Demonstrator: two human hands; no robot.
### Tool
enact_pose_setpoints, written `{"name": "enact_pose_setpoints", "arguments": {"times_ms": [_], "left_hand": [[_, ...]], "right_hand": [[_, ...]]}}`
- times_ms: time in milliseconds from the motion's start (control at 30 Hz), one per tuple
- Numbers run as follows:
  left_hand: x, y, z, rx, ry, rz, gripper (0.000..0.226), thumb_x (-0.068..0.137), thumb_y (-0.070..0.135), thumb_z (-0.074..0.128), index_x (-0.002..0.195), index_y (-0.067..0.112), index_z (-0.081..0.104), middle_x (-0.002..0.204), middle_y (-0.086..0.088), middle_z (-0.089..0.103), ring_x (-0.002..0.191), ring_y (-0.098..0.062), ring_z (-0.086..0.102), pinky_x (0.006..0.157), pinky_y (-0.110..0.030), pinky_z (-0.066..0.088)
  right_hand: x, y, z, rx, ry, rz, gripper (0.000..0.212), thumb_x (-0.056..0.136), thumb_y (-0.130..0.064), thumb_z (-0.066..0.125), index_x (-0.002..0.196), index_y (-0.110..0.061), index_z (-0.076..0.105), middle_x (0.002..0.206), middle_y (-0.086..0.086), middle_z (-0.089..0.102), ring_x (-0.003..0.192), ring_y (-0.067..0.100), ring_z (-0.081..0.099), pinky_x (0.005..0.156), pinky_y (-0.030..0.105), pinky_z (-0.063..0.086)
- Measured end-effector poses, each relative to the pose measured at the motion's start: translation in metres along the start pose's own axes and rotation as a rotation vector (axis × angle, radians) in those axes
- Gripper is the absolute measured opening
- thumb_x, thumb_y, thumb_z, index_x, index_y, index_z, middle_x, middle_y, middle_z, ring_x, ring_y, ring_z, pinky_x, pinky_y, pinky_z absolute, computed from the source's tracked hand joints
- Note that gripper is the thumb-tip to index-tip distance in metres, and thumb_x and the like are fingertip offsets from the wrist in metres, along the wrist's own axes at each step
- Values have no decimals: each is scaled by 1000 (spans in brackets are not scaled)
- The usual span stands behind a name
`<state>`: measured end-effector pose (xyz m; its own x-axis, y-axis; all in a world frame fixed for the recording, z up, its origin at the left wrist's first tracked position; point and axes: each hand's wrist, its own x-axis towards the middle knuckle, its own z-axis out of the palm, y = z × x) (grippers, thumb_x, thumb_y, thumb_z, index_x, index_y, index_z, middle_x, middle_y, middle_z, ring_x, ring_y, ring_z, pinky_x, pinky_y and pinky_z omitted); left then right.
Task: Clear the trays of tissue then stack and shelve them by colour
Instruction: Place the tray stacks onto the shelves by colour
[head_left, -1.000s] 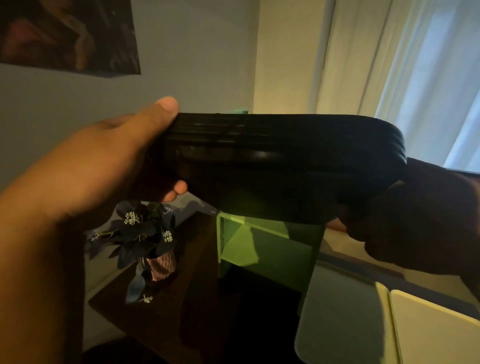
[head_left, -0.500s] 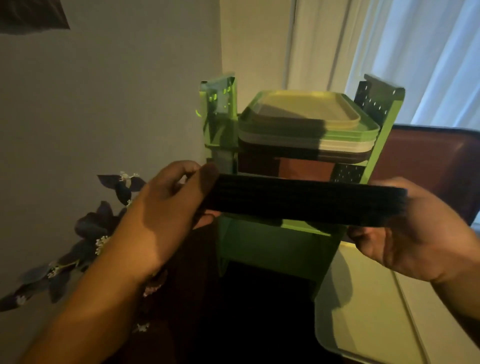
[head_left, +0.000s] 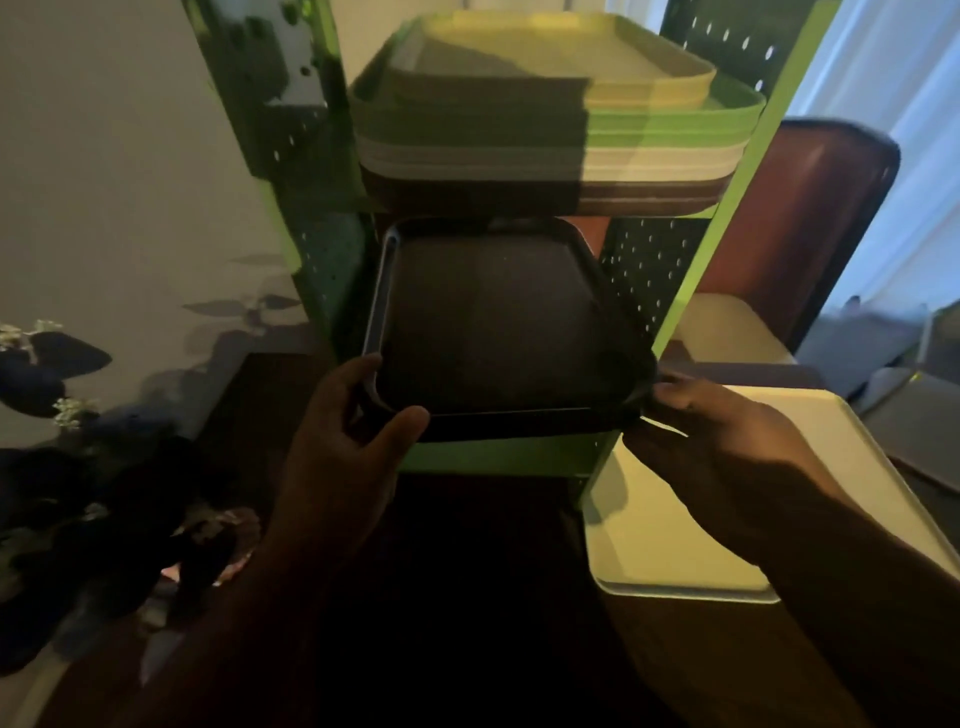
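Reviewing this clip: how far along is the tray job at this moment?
Done: a mixed stack of trays (yellow, green, pale, brown) sits on the green rack's upper shelf. In hand: the left hand and right hand hold the black trays, mostly inside the lower shelf. Left: a pale tray on the table and a brown tray beside the rack. No tissue is visible.

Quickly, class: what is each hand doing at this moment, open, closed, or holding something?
Left hand: closed on the near left corner of the black tray stack.
Right hand: closed on the stack's near right corner.
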<state>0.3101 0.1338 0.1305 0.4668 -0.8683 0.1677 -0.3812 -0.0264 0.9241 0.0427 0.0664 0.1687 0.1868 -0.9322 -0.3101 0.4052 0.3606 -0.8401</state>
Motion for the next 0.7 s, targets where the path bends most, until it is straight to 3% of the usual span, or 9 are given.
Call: {"name": "enact_pose_setpoints", "arguments": {"times_ms": [67, 133, 200, 267, 333, 400, 467, 567, 700], "left_hand": [[10, -6, 3, 40, -43, -22, 63, 81, 34, 74, 138, 30, 48, 121, 16, 52, 94, 15, 54, 77, -4, 44], [19, -11, 4, 17, -69, -38, 69, 78, 44, 74, 140, 34, 46, 120, 18, 54, 93, 0, 65, 87, -28, 55], [26, -7, 4, 37, -100, -61, 75, 75, 55, 71, 142, 39, 41, 124, 13, 55, 88, -13, 72, 83, -45, 59], [32, -2, 5, 62, -137, -78, 75, 75, 55, 69, 143, 38, 40, 136, 0, 53, 79, -16, 74, 77, -44, 61], [38, 2, 6, 118, -156, -104, 67, 85, 42, 67, 145, 35, 40, 143, -5, 47, 70, -13, 71, 67, -33, 61], [43, 2, 7, 123, -141, -126, 63, 90, 34, 66, 147, 33, 39, 148, -5, 43, 78, -11, 64, 63, -31, 60], [49, 2, 9, 27, -146, -189, 62, 91, 28, 65, 147, 33, 39, 147, -6, 43, 91, -11, 60, 65, -35, 60], [59, 5, 14, -92, -159, -291, 65, 93, 20, 61, 149, 35, 33, 150, -8, 41, 101, -20, 60, 69, -41, 60], [68, 7, 20, -125, -165, -320, 65, 94, 14, 57, 150, 36, 31, 150, -12, 38, 99, -23, 60, 69, -42, 59]], "right_hand": [[0, 2, -4, -149, -14, -16, 31, 92, -10, 65, 123, -11, 65, 112, 9, 77, 108, 23, 72, 78, 27, 57], [-2, 1, 0, -306, -47, -55, 59, 74, -25, 84, 127, -17, 61, 117, 4, 74, 114, 22, 69, 78, 24, 56], [2, 7, 0, -673, -27, -218, 58, 79, -17, 82, 130, -27, 54, 127, -11, 61, 120, 11, 60, 86, 22, 54], [6, 14, 7, -1091, -3, -490, 58, 89, -20, 74, 139, -36, 48, 134, -20, 44, 124, 2, 45, 98, 17, 40], [14, 19, 22, -1358, -65, -755, 56, 91, -30, 70, 144, -30, 51, 138, -12, 42, 130, 8, 35, 94, 11, 25], [32, 22, 31, -1597, -144, -888, 54, 88, -39, 60, 138, -16, 61, 135, 9, 56, 128, 31, 45, 93, 22, 30], [48, 29, 38, -1792, -171, -922, 55, 86, -44, 52, 127, -10, 68, 120, 17, 64, 112, 41, 57, 85, 38, 44], [60, 38, 37, -1854, -122, -978, 39, 86, -38, 67, 113, -9, 68, 103, 15, 64, 93, 36, 59, 70, 41, 50], [64, 40, 34, -1805, -78, -1008, 37, 83, -38, 78, 106, -10, 68, 98, 13, 64, 88, 35, 59, 66, 41, 50]]}}
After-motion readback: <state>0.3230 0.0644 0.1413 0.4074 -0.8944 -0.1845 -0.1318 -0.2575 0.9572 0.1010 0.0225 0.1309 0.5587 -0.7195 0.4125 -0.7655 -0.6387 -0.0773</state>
